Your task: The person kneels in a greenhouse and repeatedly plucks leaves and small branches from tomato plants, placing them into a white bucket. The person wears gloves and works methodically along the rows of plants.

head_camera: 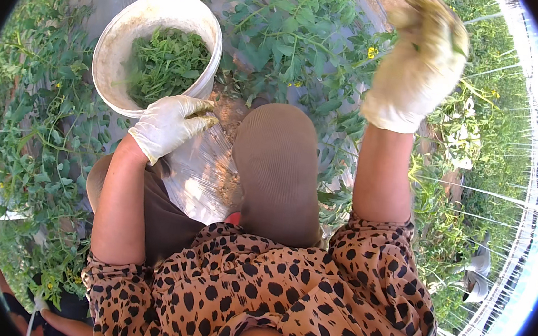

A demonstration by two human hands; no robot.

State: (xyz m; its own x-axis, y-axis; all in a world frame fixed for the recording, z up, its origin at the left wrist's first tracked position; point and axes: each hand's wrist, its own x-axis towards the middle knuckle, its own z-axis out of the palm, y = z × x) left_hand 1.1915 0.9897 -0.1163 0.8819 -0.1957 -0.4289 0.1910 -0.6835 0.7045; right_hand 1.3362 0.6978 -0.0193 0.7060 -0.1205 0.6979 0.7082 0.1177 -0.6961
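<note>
My left hand (171,122), in a stained white glove, is at the near side of a white plastic bucket (109,62). Its thumb and fingers point right with a gap between them, and I see nothing held there. Cut green leaves and stems (169,63) lie inside the tilted-looking bucket. My right hand (419,66), gloved too and soiled green-yellow at the fingers, is raised over the plants at upper right. Motion blurs its fingertips. Slivers of green leaf (458,46) show against that glove; whether they are gripped or only stuck on, I cannot tell.
Tomato plants (295,49) with yellow flowers (372,53) grow ahead and on both sides. Plastic film (195,180) covers the soil around my bent knee (277,159). Thin strings (480,188) cross the right side. Another person's arm (67,326) shows at lower left.
</note>
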